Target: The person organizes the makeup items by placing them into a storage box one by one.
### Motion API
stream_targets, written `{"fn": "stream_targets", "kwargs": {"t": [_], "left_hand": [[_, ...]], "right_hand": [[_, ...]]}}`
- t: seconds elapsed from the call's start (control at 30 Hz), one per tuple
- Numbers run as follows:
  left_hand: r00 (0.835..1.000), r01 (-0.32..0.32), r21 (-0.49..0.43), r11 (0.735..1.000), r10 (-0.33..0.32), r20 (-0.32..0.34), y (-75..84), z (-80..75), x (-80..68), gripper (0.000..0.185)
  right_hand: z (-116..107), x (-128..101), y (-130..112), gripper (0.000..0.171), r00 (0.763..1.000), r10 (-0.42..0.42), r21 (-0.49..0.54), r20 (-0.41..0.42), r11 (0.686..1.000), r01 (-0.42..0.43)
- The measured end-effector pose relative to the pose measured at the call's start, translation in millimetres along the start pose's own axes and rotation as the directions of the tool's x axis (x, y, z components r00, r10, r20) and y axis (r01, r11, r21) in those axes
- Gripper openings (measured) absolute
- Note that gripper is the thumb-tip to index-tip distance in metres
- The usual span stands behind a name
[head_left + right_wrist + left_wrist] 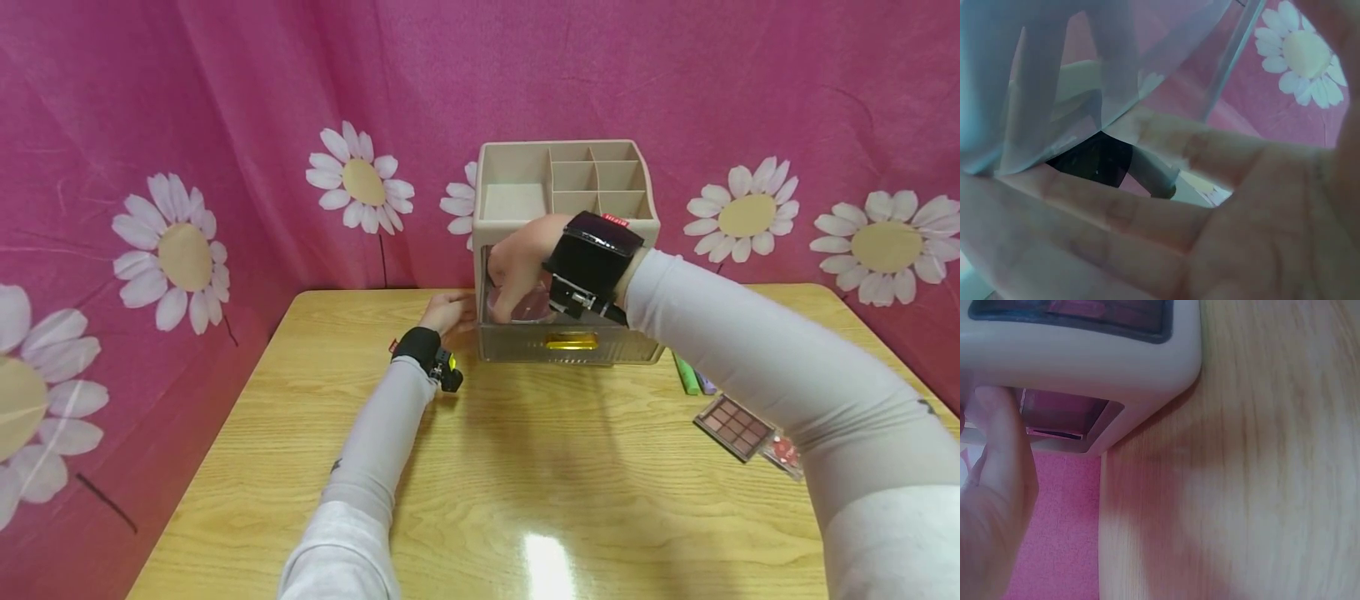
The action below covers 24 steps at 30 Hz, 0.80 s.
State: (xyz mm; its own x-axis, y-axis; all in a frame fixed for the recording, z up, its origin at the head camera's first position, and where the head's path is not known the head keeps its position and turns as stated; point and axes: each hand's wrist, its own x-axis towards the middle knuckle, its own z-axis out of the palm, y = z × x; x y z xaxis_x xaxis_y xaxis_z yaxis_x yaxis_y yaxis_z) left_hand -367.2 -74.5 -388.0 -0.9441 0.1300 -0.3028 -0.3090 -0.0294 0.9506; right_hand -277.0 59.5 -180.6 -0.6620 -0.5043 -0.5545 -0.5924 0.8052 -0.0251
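A beige desktop organizer [566, 227] stands near the back of the table. Its lower front is a clear drawer [630, 343] with a gold handle [572, 341]. My right hand [521, 258] reaches down inside the front opening. It holds a clear, round-edged plastic container [534, 307], whose full shape is partly hidden under the palm. In the right wrist view, the fingertips [1125, 128] meet its glossy surface [1079, 37]. My left hand [450, 313] rests against the organizer's left side. In the left wrist view, its thumb [1004, 425] lies along the frame of a side opening [1063, 412].
Open compartments [573, 177] fill the organizer's top. To its right lie a green stick-like item [686, 375], a purple one [706, 383], an eyeshadow palette [733, 427] and a small clear case with red [783, 453]. A pink flowered curtain [427, 67] hangs behind.
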Motion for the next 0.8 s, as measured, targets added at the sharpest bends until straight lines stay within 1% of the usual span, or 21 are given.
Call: {"fn": "stream_targets", "kwargs": {"t": [0.13,0.17,0.27,0.37,0.4,0.47,0.5,0.57,0.63,0.67,0.73,0.77,0.8], "left_hand": [[1.000,-0.003,-0.005,1.000,0.004,0.021,4.5,-0.3,-9.5,0.041],[1.000,-0.003,-0.008,1.000,0.003,0.024,6.9,0.6,-13.9,0.041],[1.000,0.006,-0.013,1.000,-0.006,0.025,12.7,2.9,-23.6,0.040],[1.000,0.012,-0.002,1.000,-0.012,0.018,13.9,4.2,-24.9,0.040],[1.000,0.008,0.003,1.000,-0.008,0.013,11.5,3.5,-21.2,0.040],[1.000,0.009,0.008,1.000,-0.009,0.005,5.5,1.4,-10.1,0.039],[1.000,-0.001,0.002,1.000,0.001,0.011,1.9,-0.1,-5.6,0.039],[0.999,-0.030,-0.022,0.999,0.031,0.033,-15.9,-9.0,24.5,0.039],[0.999,-0.036,-0.046,0.998,0.037,0.032,-32.6,-15.9,55.2,0.040],[0.998,-0.048,-0.064,0.997,0.050,0.046,-42.6,-21.6,74.2,0.041],[0.996,-0.061,-0.081,0.995,0.066,0.057,-58.6,-29.6,103.9,0.042],[0.998,-0.045,-0.077,0.996,0.049,0.047,-59.0,-29.1,105.5,0.042],[0.997,-0.054,-0.082,0.995,0.059,0.057,-61.3,-30.5,109.3,0.043]], "right_hand": [[0.0,2.1,-0.6,0.039,1.000,-0.016,-0.036,-0.001,0.999,0.016],[0.4,3.2,-0.5,0.039,1.000,-0.018,-0.043,0.003,0.999,0.018],[2.6,8.4,0.5,0.040,1.000,-0.029,-0.101,0.000,0.994,0.029],[4.7,14.0,2.0,0.041,0.999,-0.035,-0.140,0.000,0.990,0.034],[5.4,15.6,2.5,0.042,0.999,-0.039,-0.147,-0.003,0.988,0.038],[6.1,18.1,3.3,0.044,0.999,-0.042,-0.148,-0.002,0.988,0.042],[6.3,19.1,3.7,0.044,0.999,-0.039,-0.138,0.000,0.990,0.038],[6.8,20.9,4.6,0.044,0.999,-0.038,-0.121,0.008,0.992,0.039],[7.3,22.4,5.3,0.042,0.999,-0.035,-0.116,0.011,0.993,0.036],[7.6,23.1,5.5,0.041,0.999,-0.035,-0.120,0.012,0.992,0.036],[8.3,24.4,6.1,0.039,0.999,-0.039,-0.125,0.014,0.991,0.040],[8.6,24.9,6.2,0.038,0.999,-0.040,-0.132,0.012,0.990,0.041],[8.8,25.3,6.4,0.038,0.999,-0.041,-0.141,0.010,0.989,0.042]]}}
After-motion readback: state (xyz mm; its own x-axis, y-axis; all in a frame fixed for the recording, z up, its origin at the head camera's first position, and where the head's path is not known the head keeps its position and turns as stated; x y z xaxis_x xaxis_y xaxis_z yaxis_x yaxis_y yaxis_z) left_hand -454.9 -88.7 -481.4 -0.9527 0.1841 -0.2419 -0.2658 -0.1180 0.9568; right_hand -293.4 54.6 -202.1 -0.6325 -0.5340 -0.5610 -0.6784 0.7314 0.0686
